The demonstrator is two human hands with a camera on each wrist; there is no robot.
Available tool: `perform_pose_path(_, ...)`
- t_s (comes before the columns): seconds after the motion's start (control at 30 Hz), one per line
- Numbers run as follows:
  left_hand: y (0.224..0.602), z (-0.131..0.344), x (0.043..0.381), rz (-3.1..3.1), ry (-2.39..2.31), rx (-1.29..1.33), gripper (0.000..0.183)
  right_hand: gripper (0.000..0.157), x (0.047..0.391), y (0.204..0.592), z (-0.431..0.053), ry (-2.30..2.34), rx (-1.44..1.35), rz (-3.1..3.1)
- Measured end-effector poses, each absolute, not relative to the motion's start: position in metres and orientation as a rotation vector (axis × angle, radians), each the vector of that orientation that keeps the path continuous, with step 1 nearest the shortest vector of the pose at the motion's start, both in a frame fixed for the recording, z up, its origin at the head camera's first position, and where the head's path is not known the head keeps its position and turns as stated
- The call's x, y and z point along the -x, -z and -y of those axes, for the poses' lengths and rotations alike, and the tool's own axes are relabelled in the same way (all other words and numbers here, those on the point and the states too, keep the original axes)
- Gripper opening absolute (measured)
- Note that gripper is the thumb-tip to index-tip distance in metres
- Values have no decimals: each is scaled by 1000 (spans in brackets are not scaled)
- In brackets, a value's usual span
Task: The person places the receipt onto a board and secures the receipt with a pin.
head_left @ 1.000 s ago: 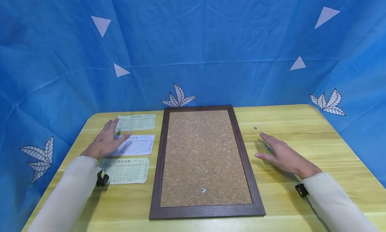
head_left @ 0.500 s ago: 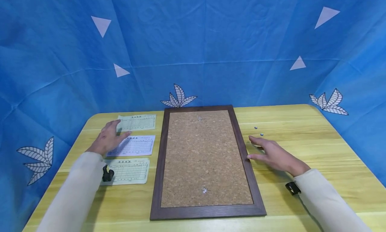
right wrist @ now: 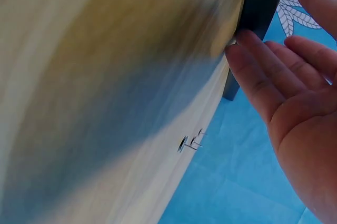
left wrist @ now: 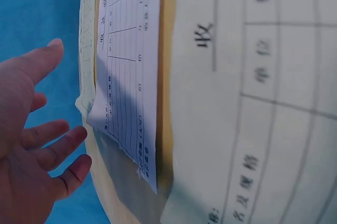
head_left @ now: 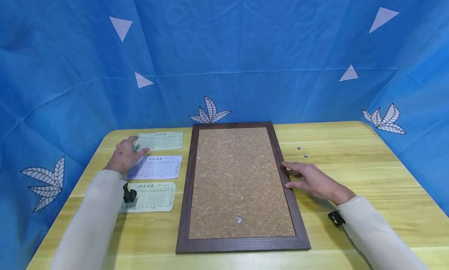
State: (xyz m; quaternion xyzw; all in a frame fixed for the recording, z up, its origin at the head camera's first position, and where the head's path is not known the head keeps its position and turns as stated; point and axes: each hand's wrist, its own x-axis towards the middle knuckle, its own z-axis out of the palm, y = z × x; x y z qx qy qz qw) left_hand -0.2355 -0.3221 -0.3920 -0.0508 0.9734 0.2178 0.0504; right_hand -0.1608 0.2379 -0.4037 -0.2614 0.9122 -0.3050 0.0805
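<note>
My left hand (head_left: 123, 155) hovers at the left ends of the paper forms. Its fingers are spread and hold nothing, with the fingertips close to the far green form (head_left: 162, 141) and the thumb over the white form (head_left: 159, 167). Under that wrist lies the near green form (head_left: 152, 198). In the middle of the table is a framed cork board (head_left: 242, 176). At its dark wooden right edge, my right hand (head_left: 315, 181) has thumb and forefinger on the frame. The right wrist view shows straight fingertips (right wrist: 243, 58) against the frame's outer side.
Small metal thumbtacks (head_left: 306, 155) lie point up on the table (head_left: 350, 157) right of the board; the right wrist view shows three. Two silvery marks (head_left: 239, 219) show on the cork. A blue patterned cloth (head_left: 238, 55) hangs behind the table.
My right hand has moved left from above the thumbtacks to the board's right edge, uncovering a tack. The left hand has shifted only slightly by the forms.
</note>
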Motion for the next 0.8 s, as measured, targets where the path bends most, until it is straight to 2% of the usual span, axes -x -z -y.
perform_pose_path(0.67, 396, 319, 247, -2888, -732, 285, 67, 63, 161, 406, -242, 914, 832, -2690)
perform_pose_path(0.8, 399, 319, 247, -2910, -735, 317, 60, 63, 161, 406, -242, 921, 830, -2692)
